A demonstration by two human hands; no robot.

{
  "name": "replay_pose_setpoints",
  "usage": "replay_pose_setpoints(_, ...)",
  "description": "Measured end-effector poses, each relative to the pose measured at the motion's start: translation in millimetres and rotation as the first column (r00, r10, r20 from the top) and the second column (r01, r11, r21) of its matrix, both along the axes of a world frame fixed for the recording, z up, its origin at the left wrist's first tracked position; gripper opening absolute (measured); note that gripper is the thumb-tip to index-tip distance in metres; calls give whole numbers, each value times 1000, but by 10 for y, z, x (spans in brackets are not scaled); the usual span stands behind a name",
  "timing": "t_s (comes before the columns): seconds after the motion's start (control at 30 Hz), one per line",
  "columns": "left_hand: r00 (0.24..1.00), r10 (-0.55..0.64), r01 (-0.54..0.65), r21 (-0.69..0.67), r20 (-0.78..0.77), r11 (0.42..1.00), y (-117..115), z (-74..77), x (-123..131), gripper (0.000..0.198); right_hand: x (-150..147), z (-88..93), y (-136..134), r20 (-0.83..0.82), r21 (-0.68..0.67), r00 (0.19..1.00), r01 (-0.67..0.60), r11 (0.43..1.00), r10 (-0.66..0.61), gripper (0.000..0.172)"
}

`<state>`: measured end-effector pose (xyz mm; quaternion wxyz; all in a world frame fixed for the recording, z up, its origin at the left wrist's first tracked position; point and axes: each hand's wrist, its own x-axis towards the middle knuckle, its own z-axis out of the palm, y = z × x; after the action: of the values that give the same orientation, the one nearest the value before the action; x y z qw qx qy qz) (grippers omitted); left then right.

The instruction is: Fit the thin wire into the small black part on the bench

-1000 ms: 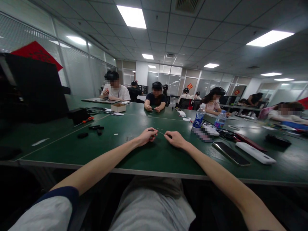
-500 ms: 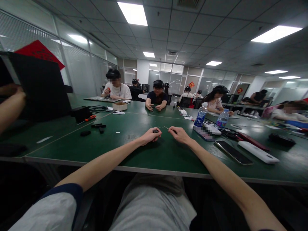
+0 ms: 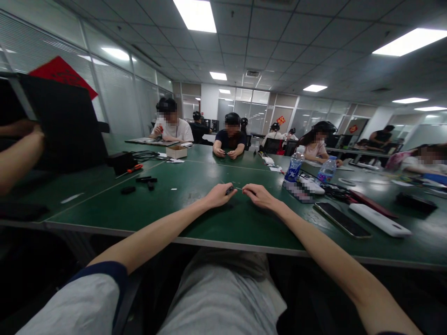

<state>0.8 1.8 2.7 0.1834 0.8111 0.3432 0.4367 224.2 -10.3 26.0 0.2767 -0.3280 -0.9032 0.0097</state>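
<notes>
Both my arms reach out over the green table (image 3: 209, 223). My left hand (image 3: 219, 194) is closed in a pinch on a small dark part (image 3: 229, 190). My right hand (image 3: 257, 194) is pinched on a thin pin-like tool (image 3: 239, 188) whose tip meets the dark part. The two hands are a short gap apart, resting on the table top at its middle.
To the right lie a dark phone (image 3: 341, 219), a white power bank (image 3: 375, 219), two water bottles (image 3: 292, 167) and cables. At the left are small black parts (image 3: 145, 179), a red-handled screwdriver (image 3: 133, 169), a black box and another person's forearm (image 3: 17, 158). Several seated people work across the table.
My hands have come closer together, and the thin tool's tip now touches the dark part. Another person's forearm came into view at the left edge.
</notes>
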Motion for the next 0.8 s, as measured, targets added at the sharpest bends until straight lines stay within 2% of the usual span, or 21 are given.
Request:
replay_pose_setpoints(0.1, 998, 23, -19, 65, -63, 998, 16, -12, -16, 21, -15, -8, -9, 21, 2, 1000, -9, 1000, 9, 22)
replay_pose_setpoints(0.23, 994, 35, -27, 81, -104, 996, 15, -24, -24, 21, -37, -17, -25, 41, -18, 999, 13, 1000, -12, 23)
replay_pose_setpoints(0.5, 1000, 16, -16, 8, -14, 1000, 4, -19, -30, 24, -27, -23, -28, 45, -15, 999, 2, 1000, -1, 25)
replay_pose_setpoints(0.6, 988, 78, -70, 61, -135, 996, -20, 1, -26, 27, -19, -35, -13, 42, -17, 999, -1, 1000, 2, 24)
replay_pose_setpoints(0.7, 937, 165, -121, 157, -307, 980, -40, 19, -22, 33, -10, -46, 3, 39, -18, 999, 1, 1000, 0, 24)
replay_pose_setpoints(0.8, 896, 215, -129, 235, -388, 963, -47, 25, -20, 36, -1, -46, 7, 39, -23, 999, 6, 1000, -5, 24)
